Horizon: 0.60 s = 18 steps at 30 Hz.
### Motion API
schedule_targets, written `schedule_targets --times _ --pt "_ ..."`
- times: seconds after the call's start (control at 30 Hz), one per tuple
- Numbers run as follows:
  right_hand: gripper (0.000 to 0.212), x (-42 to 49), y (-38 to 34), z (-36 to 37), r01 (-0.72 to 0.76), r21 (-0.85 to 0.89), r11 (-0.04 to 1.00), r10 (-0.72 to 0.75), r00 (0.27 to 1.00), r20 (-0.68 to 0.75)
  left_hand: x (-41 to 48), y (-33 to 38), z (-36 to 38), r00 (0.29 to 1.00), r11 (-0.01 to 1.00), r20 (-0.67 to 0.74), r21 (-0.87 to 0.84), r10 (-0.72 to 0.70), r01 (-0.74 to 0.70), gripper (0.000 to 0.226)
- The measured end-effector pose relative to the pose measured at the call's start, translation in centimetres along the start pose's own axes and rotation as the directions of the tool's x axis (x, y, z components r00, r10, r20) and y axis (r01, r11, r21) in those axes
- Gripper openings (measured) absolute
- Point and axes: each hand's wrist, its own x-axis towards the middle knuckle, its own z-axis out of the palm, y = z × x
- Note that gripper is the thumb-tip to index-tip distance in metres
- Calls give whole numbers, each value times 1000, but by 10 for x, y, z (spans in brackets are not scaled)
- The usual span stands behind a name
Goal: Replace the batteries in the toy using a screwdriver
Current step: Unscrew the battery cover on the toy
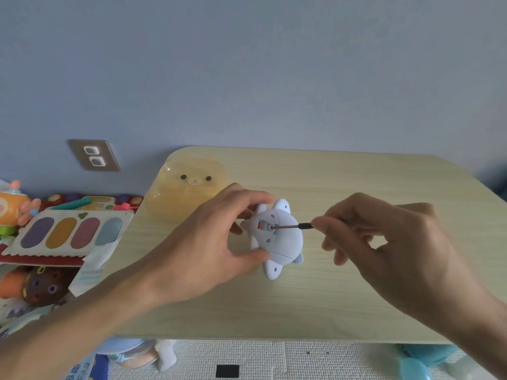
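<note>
A pale blue plastic toy (285,242) with small fins lies belly-up on the wooden table (329,292). My left hand (216,242) grips it from the left, thumb below and fingers above. Its small battery hatch, with a red spot inside, faces up. My right hand (389,237) pinches a thin screwdriver (295,226) by its black handle. The shaft points left and the tip sits in a screw hole beside the hatch.
A translucent yellow bear-faced box (189,190) stands on the table behind my left hand. Colourful toys and a paint-palette toy (71,234) crowd the floor to the left. A wall socket (93,155) is behind. More toys lie under the table's near edge.
</note>
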Motion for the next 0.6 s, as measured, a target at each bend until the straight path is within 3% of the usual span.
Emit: schedule_targets --times 0.1,0.23,0.43,0.6 --pt "35 1 2 4 -49 -34 998 48 998 -51 1 0 3 999 995 17 -89 -38 39 56" --pt "8 2 4 5 -101 64 993 102 995 -12 -1 1 8 995 974 9 -208 -96 95 53" --pt "21 -3 7 0 -66 60 996 60 993 98 -2 3 6 982 950 33 -250 -186 189 51" --pt "23 2 1 -3 -61 -3 998 61 994 94 -2 4 5 986 977 18 -134 -167 168 50"
